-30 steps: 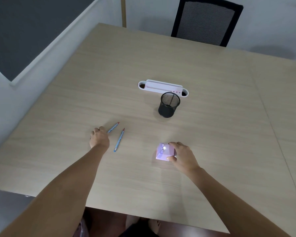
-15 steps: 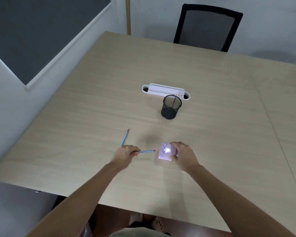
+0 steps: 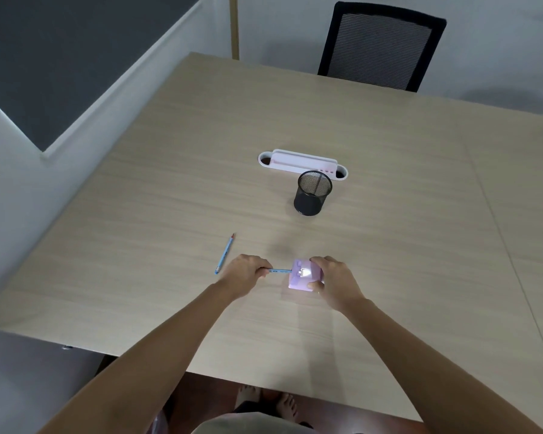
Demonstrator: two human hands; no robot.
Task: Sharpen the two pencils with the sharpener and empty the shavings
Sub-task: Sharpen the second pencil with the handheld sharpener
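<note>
A small lilac sharpener (image 3: 299, 278) rests on the wooden table (image 3: 389, 245) near its front edge. My right hand (image 3: 333, 281) grips it from the right side. My left hand (image 3: 246, 275) is shut on a blue pencil (image 3: 279, 271), held level with its tip at the sharpener's left face. A second blue pencil (image 3: 225, 253) with a red end lies loose on the table, just left of my left hand.
A black mesh pen cup (image 3: 312, 197) stands behind the sharpener, with a white desk organiser tray (image 3: 301, 161) just beyond it. A black mesh office chair (image 3: 380, 47) sits at the table's far side. A wall runs along the left.
My left hand picked one pencil off the table and carried it right, bringing its tip to the sharpener. My right hand stayed on the sharpener.
</note>
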